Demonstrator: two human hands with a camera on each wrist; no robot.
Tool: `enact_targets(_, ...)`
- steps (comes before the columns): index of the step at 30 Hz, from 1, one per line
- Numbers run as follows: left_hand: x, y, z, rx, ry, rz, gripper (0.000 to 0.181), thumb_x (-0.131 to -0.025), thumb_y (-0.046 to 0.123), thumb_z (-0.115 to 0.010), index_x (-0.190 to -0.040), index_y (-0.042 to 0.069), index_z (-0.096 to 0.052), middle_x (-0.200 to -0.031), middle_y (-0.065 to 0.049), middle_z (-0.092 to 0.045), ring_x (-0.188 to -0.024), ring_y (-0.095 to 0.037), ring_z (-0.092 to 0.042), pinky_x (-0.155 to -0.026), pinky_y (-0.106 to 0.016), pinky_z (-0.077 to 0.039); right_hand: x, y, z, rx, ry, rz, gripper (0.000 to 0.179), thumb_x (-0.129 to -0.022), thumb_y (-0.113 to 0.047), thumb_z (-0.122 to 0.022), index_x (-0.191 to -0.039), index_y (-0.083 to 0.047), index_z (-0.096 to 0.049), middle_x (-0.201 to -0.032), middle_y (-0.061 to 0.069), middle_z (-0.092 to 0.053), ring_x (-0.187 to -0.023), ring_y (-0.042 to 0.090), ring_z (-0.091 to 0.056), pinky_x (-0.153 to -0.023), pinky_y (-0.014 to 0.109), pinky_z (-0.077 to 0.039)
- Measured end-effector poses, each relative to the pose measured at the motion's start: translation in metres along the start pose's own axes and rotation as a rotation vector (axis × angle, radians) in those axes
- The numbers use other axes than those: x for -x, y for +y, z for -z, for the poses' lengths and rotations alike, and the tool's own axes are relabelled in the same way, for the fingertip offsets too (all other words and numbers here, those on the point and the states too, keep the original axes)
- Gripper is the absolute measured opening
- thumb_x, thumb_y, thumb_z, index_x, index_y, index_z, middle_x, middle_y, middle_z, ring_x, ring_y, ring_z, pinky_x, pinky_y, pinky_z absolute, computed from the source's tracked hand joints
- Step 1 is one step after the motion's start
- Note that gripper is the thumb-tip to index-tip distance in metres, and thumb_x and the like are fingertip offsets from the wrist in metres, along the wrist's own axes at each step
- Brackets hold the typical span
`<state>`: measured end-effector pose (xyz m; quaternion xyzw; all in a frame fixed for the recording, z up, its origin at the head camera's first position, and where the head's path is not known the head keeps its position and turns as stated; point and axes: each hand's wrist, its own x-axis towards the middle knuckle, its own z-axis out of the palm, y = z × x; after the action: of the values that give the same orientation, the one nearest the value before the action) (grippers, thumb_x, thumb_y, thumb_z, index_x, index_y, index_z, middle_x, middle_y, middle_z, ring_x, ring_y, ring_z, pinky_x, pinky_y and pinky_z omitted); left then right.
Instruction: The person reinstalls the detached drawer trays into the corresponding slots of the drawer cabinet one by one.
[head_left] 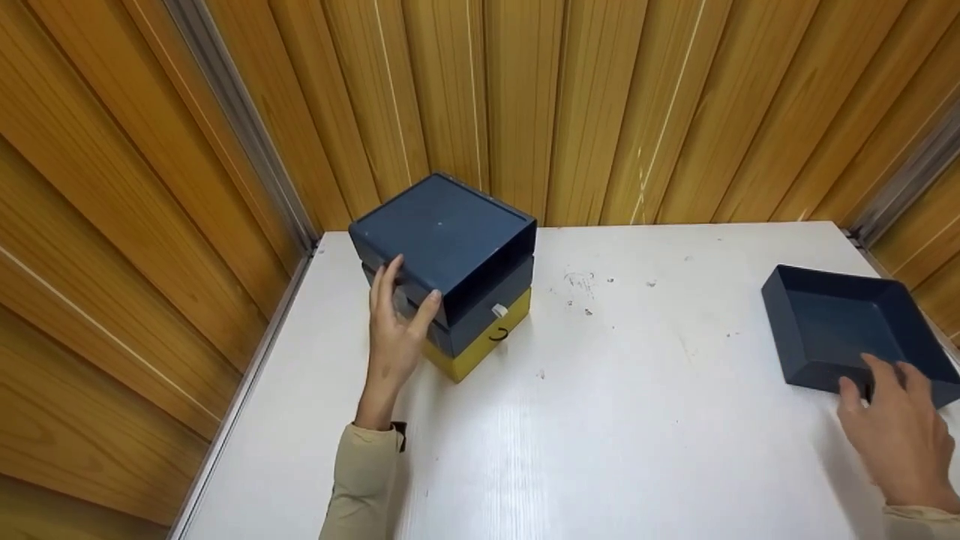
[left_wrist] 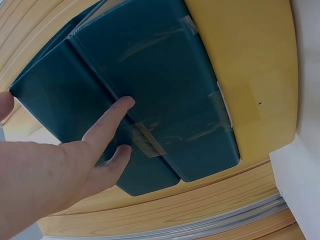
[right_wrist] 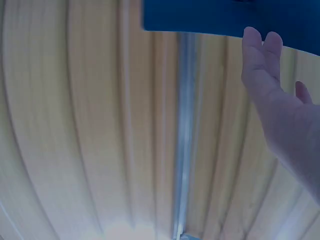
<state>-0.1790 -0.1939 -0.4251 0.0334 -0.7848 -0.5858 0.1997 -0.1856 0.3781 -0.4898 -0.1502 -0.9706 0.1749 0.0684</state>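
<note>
The top box (head_left: 442, 236), middle box (head_left: 472, 328) and tray (head_left: 847, 322) are dark blue. The bottom box (head_left: 476, 351) is yellow. The tab (head_left: 499, 310) is white and the loop (head_left: 498, 339) is black. The table (head_left: 600, 405) is white with little dark specks. The wall (head_left: 525, 112) is yellow-brown, with wood lines and thin pale stripes. The sleeves (head_left: 364, 465) are tan.

Stacked boxes (head_left: 444, 251) and tray (head_left: 844, 326) seem smooth matt plastic, tape (left_wrist: 149, 140) glossy, tabletop (head_left: 600, 435) faintly shiny, wall (head_left: 521, 112) wood-grained.

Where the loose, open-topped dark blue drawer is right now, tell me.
In the head view, the drawer lies on the right side of the white table, with the right hand at its near edge.
</note>
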Motion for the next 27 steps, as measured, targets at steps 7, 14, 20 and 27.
enact_targets(7,0.000,-0.001,0.000,0.002,0.005,0.004,0.074,-0.103,0.032,-0.069,-0.168,0.018,-0.034,-0.179,-0.017,-0.008,-0.166,-0.041,-0.011,-0.126,-0.073,-0.020,-0.006,0.017,-0.011,0.012,-0.007,-0.088,0.063,-0.109,-0.021,-0.057,-0.161,0.004,-0.033,-0.164,0.044,-0.016,-0.140,0.071,-0.034,-0.107,0.079,-0.037)
enact_targets(14,0.000,-0.002,0.000,0.010,0.002,0.005,0.075,-0.103,0.031,-0.070,-0.168,0.019,-0.034,-0.179,-0.017,-0.008,-0.166,-0.041,-0.011,-0.125,-0.074,-0.022,-0.014,0.024,-0.017,0.044,0.026,-0.022,0.061,-0.106,-0.023,-0.065,-0.155,0.006,-0.041,-0.160,0.047,-0.019,-0.124,0.075,-0.044,-0.090,0.080,-0.047)
enact_targets(20,-0.001,-0.002,-0.001,0.009,-0.001,0.000,0.075,-0.103,0.031,-0.070,-0.168,0.019,-0.034,-0.179,-0.018,-0.008,-0.165,-0.043,-0.010,-0.125,-0.074,-0.023,-0.017,0.023,-0.016,0.022,0.031,-0.044,0.054,-0.105,-0.019,-0.069,-0.139,0.015,-0.044,-0.149,0.052,-0.023,-0.116,0.072,-0.046,-0.092,0.077,-0.046)
enact_targets(27,0.000,-0.001,0.000,0.004,0.007,0.013,0.075,-0.103,0.033,-0.070,-0.168,0.020,-0.034,-0.179,-0.016,-0.009,-0.166,-0.040,-0.012,-0.126,-0.072,-0.024,-0.013,0.018,-0.019,-0.047,0.050,-0.079,0.049,-0.106,-0.018,-0.068,-0.136,0.014,-0.048,-0.152,0.048,-0.024,-0.133,0.070,-0.038,-0.109,0.078,-0.038)
